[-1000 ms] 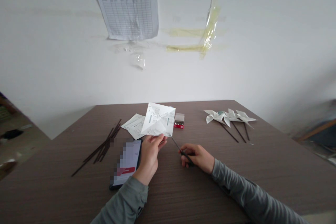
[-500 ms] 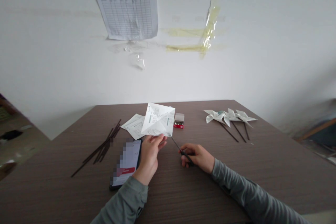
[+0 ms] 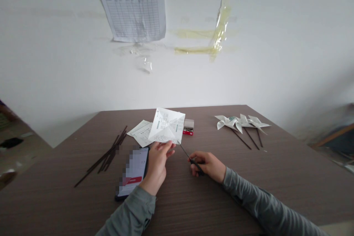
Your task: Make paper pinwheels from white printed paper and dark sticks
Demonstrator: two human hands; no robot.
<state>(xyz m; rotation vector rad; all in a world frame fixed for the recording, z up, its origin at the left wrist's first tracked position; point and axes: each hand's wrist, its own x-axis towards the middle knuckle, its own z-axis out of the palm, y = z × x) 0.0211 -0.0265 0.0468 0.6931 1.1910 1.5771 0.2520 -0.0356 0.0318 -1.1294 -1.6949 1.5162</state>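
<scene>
My left hand (image 3: 159,162) pinches the lower edge of a square sheet of printed paper (image 3: 166,125), creased along its diagonals and held up above the table. My right hand (image 3: 208,166) is closed round the dark handles of a pair of scissors (image 3: 194,163). The scissor blades reach up to the paper's lower right corner, close to my left fingertips. Whether the blades are apart is too small to tell. Behind the raised sheet lie more printed papers (image 3: 142,134), partly covered by it.
A phone (image 3: 132,177) lies beside my left forearm on the brown table (image 3: 177,206). Several dark sticks (image 3: 106,155) are at the left. A small red box (image 3: 188,132) of metallic bits stands behind the hands. Paper pinwheels (image 3: 240,122) on sticks lie at the right, near the wall.
Hardly anything differs. The paper and my left fingers have shifted very slightly, while my right hand keeps its hold on the scissors at the corner.
</scene>
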